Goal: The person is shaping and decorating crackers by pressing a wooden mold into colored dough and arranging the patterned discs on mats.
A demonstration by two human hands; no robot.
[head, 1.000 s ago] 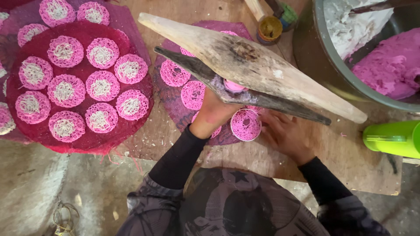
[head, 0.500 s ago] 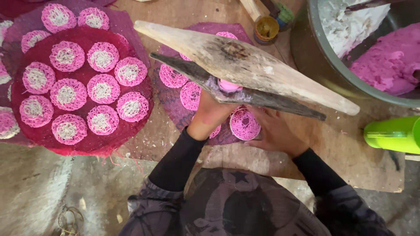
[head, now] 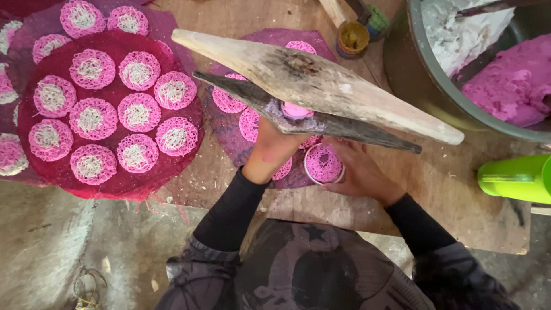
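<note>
L hand [head: 274,150] reaches up under the wooden press [head: 321,92]. Fingers are hidden behind the lower dark bar, so can't tell how far they're curled or what exactly they grip; palm and wrist sit just below the pink dough plug [head: 297,110] showing between the two bars. R hand [head: 359,172] lies low on the mat, fingers loosely curved and spread partway around a small round mould [head: 322,164], touching its rim on the right side; not clamped tight as far as visible.

Mould holds a fresh lacy disc of pink noodle strands and sits on the purple woven mat [head: 229,138], directly under the press, w/ other pink noodle discs [head: 228,102] around it on the same mat.

Press: two long tapered wood pieces crossing at a shallow angle, the upper one pale, worn and stained dark mid-length, the lower one darker and thinner.

Left: round red woven tray [head: 115,183], frayed at the edge, carrying neat rows of pink noodle nests [head: 137,113] w/ whitish centres. Texture is thready, net-like.

Top right: large grey metal basin [head: 419,80] w/ a smooth pink dough lump [head: 511,83] and a white dough mass [head: 465,28]. A green plastic container [head: 513,179] lies on its side at the right edge. A small yellowish jar [head: 352,38] stands near the top. All on a rough wooden board [head: 447,206]. Both arms are in black sleeves.
</note>
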